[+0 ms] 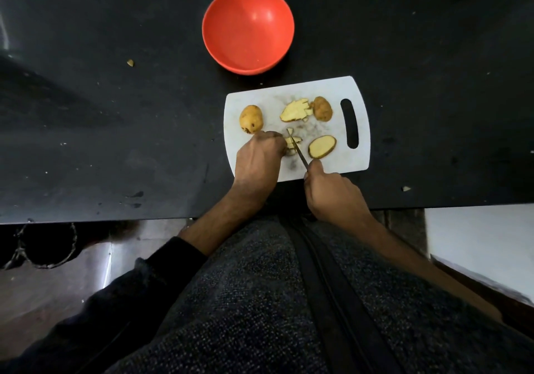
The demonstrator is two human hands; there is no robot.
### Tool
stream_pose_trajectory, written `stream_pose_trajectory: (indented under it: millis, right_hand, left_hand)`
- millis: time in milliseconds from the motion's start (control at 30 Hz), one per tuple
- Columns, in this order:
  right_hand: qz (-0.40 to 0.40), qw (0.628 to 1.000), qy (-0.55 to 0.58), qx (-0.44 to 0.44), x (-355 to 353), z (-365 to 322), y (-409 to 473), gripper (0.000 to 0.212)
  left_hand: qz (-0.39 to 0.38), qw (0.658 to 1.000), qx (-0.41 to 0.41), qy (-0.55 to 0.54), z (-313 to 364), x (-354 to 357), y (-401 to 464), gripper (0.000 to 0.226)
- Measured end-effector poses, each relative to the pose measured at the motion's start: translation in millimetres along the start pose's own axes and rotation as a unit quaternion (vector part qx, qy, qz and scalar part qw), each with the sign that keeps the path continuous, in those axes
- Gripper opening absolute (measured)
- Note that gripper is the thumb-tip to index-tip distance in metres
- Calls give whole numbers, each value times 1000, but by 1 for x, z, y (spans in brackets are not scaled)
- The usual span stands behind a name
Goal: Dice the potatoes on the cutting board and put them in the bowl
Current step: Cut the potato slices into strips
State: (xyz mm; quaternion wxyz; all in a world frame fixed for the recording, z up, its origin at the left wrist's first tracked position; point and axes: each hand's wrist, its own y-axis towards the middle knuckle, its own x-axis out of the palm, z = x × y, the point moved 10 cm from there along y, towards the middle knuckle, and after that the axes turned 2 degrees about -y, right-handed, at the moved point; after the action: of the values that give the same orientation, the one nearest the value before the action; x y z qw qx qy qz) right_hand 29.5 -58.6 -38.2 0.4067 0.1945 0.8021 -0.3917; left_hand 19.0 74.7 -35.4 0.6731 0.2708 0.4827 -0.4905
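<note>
A white cutting board (332,159) lies on the black counter. On it are a whole potato (250,118) at the left, a second potato piece (322,108) at the back right, a cut-up slice (294,110) beside it, and a flat half (322,146) at the front right. My left hand (258,158) curls over a partly cut slice (292,144) and holds it down. My right hand (332,193) grips a knife (298,154) whose blade lies across that slice. The red bowl (248,28), behind the board, holds nothing.
A small potato scrap (130,62) lies on the counter far left, another scrap (406,189) near the front edge at the right. The counter's front edge runs just below my wrists. My dark jacket fills the bottom of the view.
</note>
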Motion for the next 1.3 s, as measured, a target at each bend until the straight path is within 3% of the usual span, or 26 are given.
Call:
stream_pose_trajectory:
  millis: [200,367,1000,1300]
  right_hand:
    - [5,1000,-12,-13,1,-8,5,15]
    - [-6,1000,-20,-4,5,-11,7,17]
    - [-27,1000,5,4,15,-12,19,27]
    - [-94,995,-23,32,30,7,-8,16]
  left_hand:
    - [1,1000,15,-27,2,-1,-4,8]
    - [-13,999,17,-37,3,-1,-8,22]
    - [-10,998,33,-49,4,7,-3,16]
    - [-14,999,11,-30,-7,11,0,6]
